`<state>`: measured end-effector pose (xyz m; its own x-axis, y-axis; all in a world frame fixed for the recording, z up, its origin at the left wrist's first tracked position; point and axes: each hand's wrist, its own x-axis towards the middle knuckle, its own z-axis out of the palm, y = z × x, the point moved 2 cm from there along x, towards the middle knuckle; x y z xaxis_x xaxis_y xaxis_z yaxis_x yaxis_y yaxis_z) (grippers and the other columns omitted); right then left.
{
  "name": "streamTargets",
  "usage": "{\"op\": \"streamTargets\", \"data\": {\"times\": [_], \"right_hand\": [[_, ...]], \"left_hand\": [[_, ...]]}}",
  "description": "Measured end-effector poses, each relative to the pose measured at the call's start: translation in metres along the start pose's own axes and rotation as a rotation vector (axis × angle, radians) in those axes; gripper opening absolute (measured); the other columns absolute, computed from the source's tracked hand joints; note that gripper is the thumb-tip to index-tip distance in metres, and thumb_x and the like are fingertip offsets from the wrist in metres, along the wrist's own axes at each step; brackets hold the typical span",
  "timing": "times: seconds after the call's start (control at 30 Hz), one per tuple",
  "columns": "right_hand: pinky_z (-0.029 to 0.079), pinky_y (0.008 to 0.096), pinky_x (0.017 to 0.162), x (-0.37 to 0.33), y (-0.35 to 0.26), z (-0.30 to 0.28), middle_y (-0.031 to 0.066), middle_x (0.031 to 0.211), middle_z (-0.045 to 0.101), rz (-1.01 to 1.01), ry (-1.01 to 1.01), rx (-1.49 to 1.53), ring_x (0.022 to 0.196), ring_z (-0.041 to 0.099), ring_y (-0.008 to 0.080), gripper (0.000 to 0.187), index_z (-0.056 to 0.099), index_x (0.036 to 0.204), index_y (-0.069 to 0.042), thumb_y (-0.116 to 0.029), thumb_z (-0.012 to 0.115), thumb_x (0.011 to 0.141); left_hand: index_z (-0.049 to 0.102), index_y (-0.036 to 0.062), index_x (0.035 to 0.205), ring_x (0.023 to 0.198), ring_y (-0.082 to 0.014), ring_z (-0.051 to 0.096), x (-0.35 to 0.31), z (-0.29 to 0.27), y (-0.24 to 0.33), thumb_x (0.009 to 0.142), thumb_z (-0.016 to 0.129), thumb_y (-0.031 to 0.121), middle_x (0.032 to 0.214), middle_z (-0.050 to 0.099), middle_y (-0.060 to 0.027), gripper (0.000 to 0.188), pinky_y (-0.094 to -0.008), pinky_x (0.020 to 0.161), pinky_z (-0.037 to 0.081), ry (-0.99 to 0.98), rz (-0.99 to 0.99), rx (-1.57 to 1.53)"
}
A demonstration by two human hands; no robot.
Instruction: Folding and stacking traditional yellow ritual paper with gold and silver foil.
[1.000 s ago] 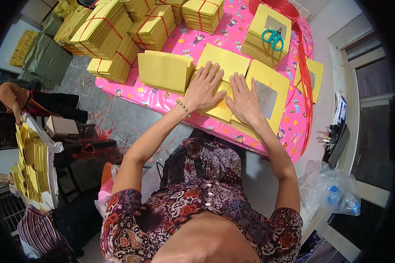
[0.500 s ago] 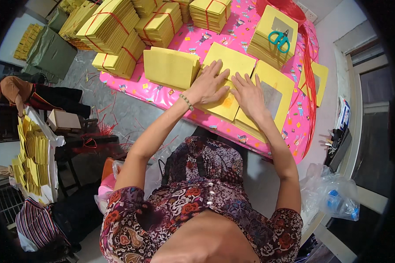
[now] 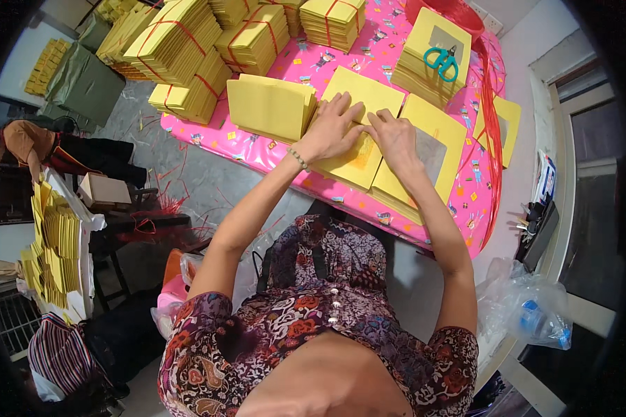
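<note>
On the pink-covered table in front of me lies a piece of folded yellow paper (image 3: 362, 87) with a fold line across its middle and a faint orange print on its near half. My left hand (image 3: 335, 131) rests on it with fingers outstretched. My right hand (image 3: 395, 144) has curled fingers, with thumb and forefinger pinched at the paper's fold beside the left thumb. Under the right wrist is a stack of yellow paper (image 3: 432, 132) with a grey panel on top. Left of my left hand stands a folded yellow paper pile (image 3: 268, 105).
Red-tied yellow bundles (image 3: 254, 42) are stacked at the far left of the table (image 3: 250, 149). Teal scissors (image 3: 441, 64) lie on a tall yellow stack at the far right, near hanging red strings (image 3: 490, 139). Two people work at the left beside another yellow pile (image 3: 55, 243).
My right hand's fingers have curled from lying flat to a pinch at the fold. My left hand stays nearly in place, flat on the paper.
</note>
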<state>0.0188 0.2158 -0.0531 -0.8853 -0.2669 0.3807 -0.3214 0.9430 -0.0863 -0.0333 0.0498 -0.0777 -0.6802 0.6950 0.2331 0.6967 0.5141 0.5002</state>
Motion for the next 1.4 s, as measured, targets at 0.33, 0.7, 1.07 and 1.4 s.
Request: {"op": "streamTargets", "data": {"times": [0.33,0.7,1.07,1.4], "right_hand": [[0.052,0.034,0.062,0.006,0.003,-0.01,0.0075,0.079,0.067,0.007,0.222,0.018,0.068,0.065,0.0239,0.016,0.065,0.096,-0.006,-0.02,0.066,0.088],[0.047,0.0406,0.093,0.002,-0.026,-0.054,0.0084,0.101,0.067,-0.082,0.358,-0.053,0.101,0.064,0.0232,0.028,0.066,0.112,-0.006,-0.019,0.068,0.088],[0.047,0.0399,0.081,0.03,-0.083,-0.036,0.0074,0.096,0.061,-0.306,0.328,0.372,0.095,0.059,0.0266,0.015,0.064,0.094,-0.009,-0.011,0.069,0.079],[0.037,0.0483,0.1,0.07,-0.075,0.043,0.0106,0.098,0.064,-0.362,0.078,0.145,0.112,0.054,0.0301,0.013,0.068,0.087,-0.006,-0.016,0.062,0.081]], "left_hand": [[0.038,-0.0041,0.119,0.07,-0.0151,0.063,-0.002,0.025,0.005,0.088,0.074,0.028,0.099,0.06,-0.0161,0.057,-0.0277,0.062,0.052,0.567,-0.372,-0.877],[0.048,-0.0004,0.113,0.074,-0.0122,0.065,0.025,-0.02,0.036,0.088,0.065,0.005,0.097,0.066,-0.0103,0.031,-0.0253,0.062,0.055,0.779,-0.344,-1.165],[0.053,0.0011,0.12,0.097,-0.0182,0.064,-0.101,-0.123,-0.02,0.088,0.059,0.003,0.111,0.064,-0.009,0.032,-0.0345,0.084,0.053,0.996,-0.309,-1.371],[0.06,0.0026,0.108,0.079,-0.0107,0.061,-0.109,-0.076,-0.084,0.085,0.068,0.006,0.093,0.066,-0.0026,0.024,-0.0244,0.066,0.047,0.936,-0.642,-1.384]]}}
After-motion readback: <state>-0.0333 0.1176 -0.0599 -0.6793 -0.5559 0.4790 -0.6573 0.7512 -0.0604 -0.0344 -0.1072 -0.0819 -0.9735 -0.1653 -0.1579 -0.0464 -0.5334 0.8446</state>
